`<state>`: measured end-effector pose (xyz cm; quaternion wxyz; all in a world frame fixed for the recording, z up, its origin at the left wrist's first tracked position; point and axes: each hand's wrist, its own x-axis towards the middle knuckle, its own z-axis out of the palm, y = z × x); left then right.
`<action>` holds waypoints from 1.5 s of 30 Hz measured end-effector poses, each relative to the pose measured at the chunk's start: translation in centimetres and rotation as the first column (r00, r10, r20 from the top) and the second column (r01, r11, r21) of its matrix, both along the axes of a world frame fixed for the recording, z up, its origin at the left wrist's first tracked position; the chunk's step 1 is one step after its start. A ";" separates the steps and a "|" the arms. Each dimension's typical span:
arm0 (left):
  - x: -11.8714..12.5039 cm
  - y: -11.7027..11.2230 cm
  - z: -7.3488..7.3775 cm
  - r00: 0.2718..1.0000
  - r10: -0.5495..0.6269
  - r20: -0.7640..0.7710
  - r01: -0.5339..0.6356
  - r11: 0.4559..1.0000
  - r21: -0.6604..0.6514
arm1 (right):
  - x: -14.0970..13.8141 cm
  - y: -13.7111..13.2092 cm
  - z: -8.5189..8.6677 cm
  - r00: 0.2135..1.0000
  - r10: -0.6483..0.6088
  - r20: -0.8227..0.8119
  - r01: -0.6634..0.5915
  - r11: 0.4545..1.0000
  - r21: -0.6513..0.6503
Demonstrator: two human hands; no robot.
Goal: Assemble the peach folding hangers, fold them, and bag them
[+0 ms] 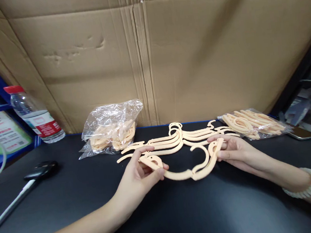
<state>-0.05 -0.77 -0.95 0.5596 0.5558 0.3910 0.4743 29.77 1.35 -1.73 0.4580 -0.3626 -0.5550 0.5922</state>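
A cream plastic hanger is held just above the black table, hook side toward the far edge. My left hand pinches its left arm end. My right hand grips its right arm end. Behind it lies a stack of several identical hangers flat on the table.
A clear bag of hangers sits at the back left, another bag of hangers at the back right. A water bottle lies at far left, with a black device and white cable nearby. A cardboard wall closes the back.
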 end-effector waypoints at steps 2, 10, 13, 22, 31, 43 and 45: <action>0.1 -0.2 -0.1 0.998 -0.066 -0.016 0.066 0.998 0.015 | -0.7 -0.5 0.1 1.000 0.022 0.007 -0.022 1.000 -0.019; 0.4 -0.7 0.6 0.990 -0.131 -0.052 0.130 0.991 -0.027 | -2.1 -2.2 0.3 0.978 0.080 0.190 -0.093 0.994 0.061; 0.5 -0.7 0.6 0.991 -0.120 -0.052 0.119 0.992 -0.034 | -2.1 -2.9 0.9 0.929 0.203 0.309 -0.241 0.967 0.088; 0.6 -0.8 0.7 0.986 -0.107 -0.127 0.114 0.992 0.054 | -2.6 -4.6 2.4 0.793 0.342 0.504 -0.500 0.839 0.217; 0.5 -1.1 1.2 0.906 -0.284 -0.314 0.345 0.925 0.160 | -2.2 -4.2 1.7 0.818 0.264 0.511 -0.437 0.862 0.255; 0.6 -0.8 1.0 0.920 -0.229 -0.317 0.277 0.954 0.116 | -2.0 -4.2 1.4 0.852 0.226 0.472 -0.387 0.880 0.276; 0.5 -0.9 1.1 0.904 -0.252 -0.346 0.313 0.940 0.133 | -2.1 -4.4 1.5 0.838 0.226 0.496 -0.397 0.877 0.272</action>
